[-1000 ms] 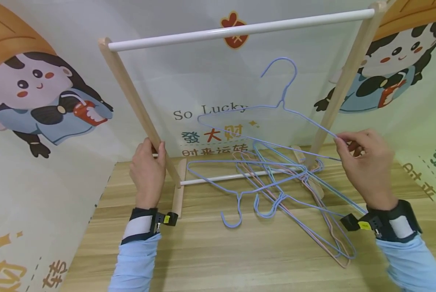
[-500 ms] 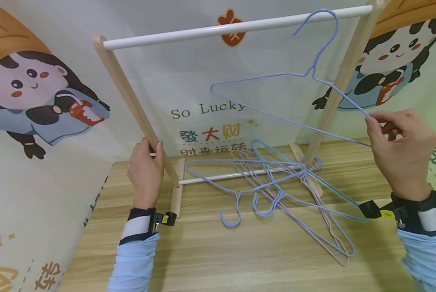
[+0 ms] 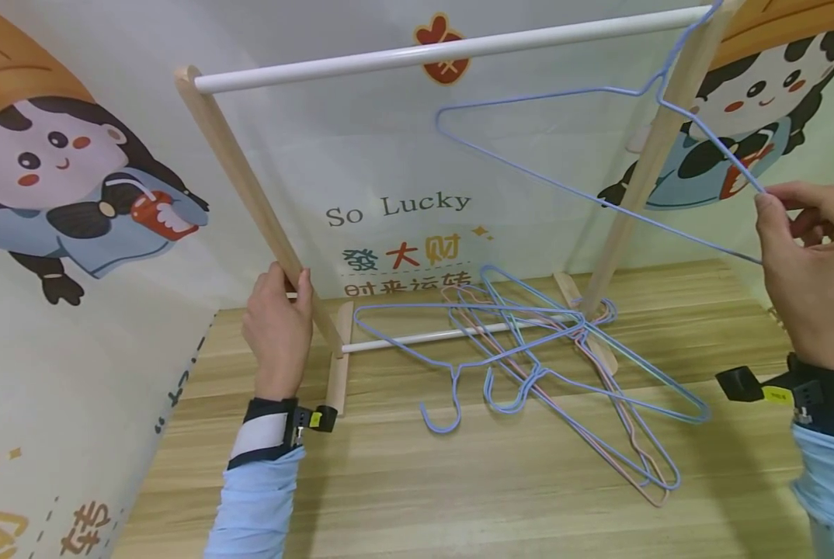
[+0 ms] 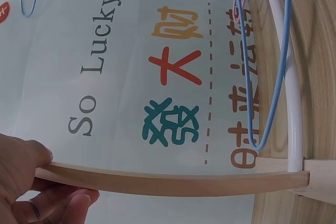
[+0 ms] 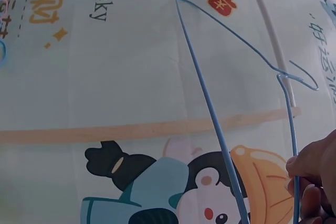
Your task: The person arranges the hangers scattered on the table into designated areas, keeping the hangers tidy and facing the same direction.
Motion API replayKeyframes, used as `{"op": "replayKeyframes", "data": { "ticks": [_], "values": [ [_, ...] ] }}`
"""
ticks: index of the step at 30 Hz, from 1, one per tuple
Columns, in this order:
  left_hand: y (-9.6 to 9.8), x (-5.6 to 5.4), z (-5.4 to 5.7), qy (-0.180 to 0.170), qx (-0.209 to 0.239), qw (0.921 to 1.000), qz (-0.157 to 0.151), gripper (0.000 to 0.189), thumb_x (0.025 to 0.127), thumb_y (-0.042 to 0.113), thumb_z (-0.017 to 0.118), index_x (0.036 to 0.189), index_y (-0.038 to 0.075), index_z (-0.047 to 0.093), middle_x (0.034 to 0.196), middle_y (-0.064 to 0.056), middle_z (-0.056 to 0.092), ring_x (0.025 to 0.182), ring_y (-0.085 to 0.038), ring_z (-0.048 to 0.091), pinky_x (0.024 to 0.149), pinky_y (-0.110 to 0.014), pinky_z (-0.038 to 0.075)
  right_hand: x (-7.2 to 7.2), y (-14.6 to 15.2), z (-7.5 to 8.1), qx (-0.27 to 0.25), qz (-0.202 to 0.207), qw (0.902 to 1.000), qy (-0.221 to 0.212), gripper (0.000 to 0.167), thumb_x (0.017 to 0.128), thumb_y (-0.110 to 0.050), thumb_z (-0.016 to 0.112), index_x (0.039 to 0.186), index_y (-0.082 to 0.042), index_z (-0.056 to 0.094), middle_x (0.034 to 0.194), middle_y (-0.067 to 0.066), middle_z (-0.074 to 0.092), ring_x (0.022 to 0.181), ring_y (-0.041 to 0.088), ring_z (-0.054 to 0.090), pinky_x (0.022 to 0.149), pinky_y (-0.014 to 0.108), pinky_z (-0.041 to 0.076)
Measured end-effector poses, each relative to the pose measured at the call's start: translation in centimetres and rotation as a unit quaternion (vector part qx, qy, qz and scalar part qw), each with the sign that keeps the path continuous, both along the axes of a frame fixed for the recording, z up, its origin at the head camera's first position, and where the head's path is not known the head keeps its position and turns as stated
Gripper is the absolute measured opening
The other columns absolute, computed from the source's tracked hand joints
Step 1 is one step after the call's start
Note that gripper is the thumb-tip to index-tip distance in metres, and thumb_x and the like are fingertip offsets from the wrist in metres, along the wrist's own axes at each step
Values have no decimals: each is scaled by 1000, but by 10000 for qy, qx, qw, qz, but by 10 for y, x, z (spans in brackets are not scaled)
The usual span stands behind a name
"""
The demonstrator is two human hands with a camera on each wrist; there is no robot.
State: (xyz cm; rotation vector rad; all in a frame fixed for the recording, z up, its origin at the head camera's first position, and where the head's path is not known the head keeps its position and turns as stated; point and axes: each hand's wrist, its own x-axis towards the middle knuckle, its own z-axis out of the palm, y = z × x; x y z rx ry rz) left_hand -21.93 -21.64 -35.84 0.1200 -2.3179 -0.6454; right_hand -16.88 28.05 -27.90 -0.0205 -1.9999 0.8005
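Note:
My right hand [image 3: 818, 272] pinches one sloping shoulder of a blue wire hanger [image 3: 550, 95], held up in front of the rack's right post [image 3: 630, 194]. Its hook runs out of the top of the head view; the right wrist view shows the hook beside the white top rail [image 5: 265, 17]. My left hand [image 3: 277, 334] grips the rack's left wooden post [image 3: 249, 175] low down, thumb on one side and fingers on the other, as the left wrist view also shows. Below, a tangled pile of blue and pink hangers [image 3: 529, 373] lies on the table around the lower white bar [image 3: 424, 338].
The wood-grain table [image 3: 417, 489] runs up to a printed backdrop [image 3: 361, 140] with cartoon figures and lettering. The rack's wooden feet, left foot [image 3: 340, 388] and right foot [image 3: 567, 291], stand on it. One hanger hook [image 3: 441, 427] points toward the front.
My right hand has carried the blue hanger up and to the right, so its hook has risen from below the top rail to rail height. The left hand keeps its hold on the post.

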Motion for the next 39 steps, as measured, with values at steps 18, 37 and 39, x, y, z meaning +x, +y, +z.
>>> {"op": "replayKeyframes", "data": {
  "ticks": [18, 37, 39],
  "values": [
    [0, 2, -2, -21, -58, 10000, 9, 36, 106, 33, 57, 102, -3, 63, 90, -17, 64, 76, -36, 66, 54, -49, 49, 10, 15, -26, 390, -104, 9987, -320, 25, 99, -12, 66, 109, 10, 72, 85, -18, 36, 75, -4, 32, 63, 22, 23],
    [1, 3, 0, -24, -65, 10000, -39, 35, 105, 31, 58, 103, -4, 62, 89, -18, 63, 77, -36, 67, 54, -48, 52, 6, 9, -37, 370, 465, 9967, 545, 20, 93, 1, 69, 108, 14, 69, 101, -29, 39, 73, -15, 41, 68, 5, 33],
    [0, 3, 0, -18, -71, 10000, -30, 34, 105, 31, 58, 103, -4, 62, 89, -17, 62, 76, -36, 66, 54, -48, 52, 5, 7, -38, 414, 567, 9938, 856, 21, 93, -2, 68, 106, 14, 69, 99, -23, 48, 75, -11, 43, 70, 8, 34]
  ]
}}
